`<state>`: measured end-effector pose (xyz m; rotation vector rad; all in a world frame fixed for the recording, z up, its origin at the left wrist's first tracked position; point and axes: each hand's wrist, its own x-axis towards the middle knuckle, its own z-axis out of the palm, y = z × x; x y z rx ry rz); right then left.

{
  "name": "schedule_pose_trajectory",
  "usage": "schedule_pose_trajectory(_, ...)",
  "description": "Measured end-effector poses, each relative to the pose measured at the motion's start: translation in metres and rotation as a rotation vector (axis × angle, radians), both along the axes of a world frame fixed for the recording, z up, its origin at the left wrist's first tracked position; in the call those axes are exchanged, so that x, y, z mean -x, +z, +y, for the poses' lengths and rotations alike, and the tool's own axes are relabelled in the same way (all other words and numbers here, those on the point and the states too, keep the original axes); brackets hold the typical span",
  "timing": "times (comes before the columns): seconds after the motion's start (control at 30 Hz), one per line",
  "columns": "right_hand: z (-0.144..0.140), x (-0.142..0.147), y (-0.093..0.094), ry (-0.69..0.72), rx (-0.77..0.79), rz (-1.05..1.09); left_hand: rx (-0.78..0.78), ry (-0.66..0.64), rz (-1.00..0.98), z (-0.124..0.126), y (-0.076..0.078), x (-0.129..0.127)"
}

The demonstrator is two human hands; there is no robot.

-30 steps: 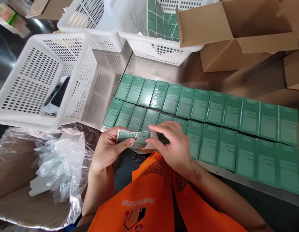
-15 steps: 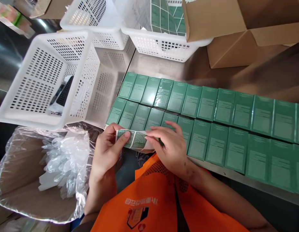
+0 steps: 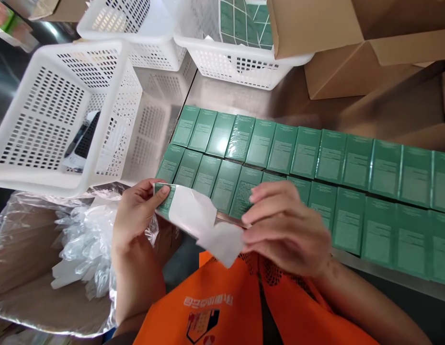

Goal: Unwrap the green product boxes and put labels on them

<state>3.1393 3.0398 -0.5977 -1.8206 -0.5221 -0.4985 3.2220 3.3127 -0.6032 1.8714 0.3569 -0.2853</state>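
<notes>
At 6 o'clock of the view, a label strip (image 3: 193,218) spans both hands, white backing showing, one green label at its left end. Left hand (image 3: 136,215) pinches that end, thumb on top. Right hand (image 3: 283,225) is closed on the strip's other end, fingers curled. Green boxes (image 3: 315,177) lie flat in two rows from 12 to 3 o'clock on the table (image 3: 236,100). White basket (image 3: 60,115) sits at 10 o'clock; a plastic-lined carton (image 3: 35,268) at 8.

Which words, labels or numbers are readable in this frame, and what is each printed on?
No text can be read.
Orange vest: white characters above a dark logo, blurred.
Green boxes: fine print blocks, too small.
Green label strip in left hand: unreadable.
Label sheets in basket: unreadable.
</notes>
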Motion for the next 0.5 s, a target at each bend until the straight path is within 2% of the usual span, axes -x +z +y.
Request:
schedule_pose_trajectory(0.07, -0.009, -0.010, 0.004, -0.130, -0.076, 0.150, 0.020, -0.024, 0.002, 0.004, 0.000, -0.003)
schedule_pose_trajectory(0.13, -0.014, -0.020, 0.003, -0.240, -0.112, 0.386, 0.004, -0.065, -0.012, 0.004, -0.001, -0.005)
schedule_pose_trajectory(0.23, -0.018, -0.034, -0.003, -0.272, -0.118, 0.657, -0.061, -0.156, -0.057, -0.004, -0.002, -0.002)
schedule_pose_trajectory(0.3, -0.018, -0.042, -0.009, -0.225, -0.130, 0.747, -0.102, -0.293, -0.051, -0.013, -0.002, 0.002)
schedule_pose_trajectory(0.43, -0.016, -0.051, -0.021, -0.154, -0.149, 0.802, -0.209, -0.708, -0.036, -0.033, -0.002, 0.010)
schedule_pose_trajectory(0.5, -0.014, -0.053, -0.025, -0.136, -0.141, 0.811, -0.222, -0.829, -0.033, -0.040, -0.004, 0.012)
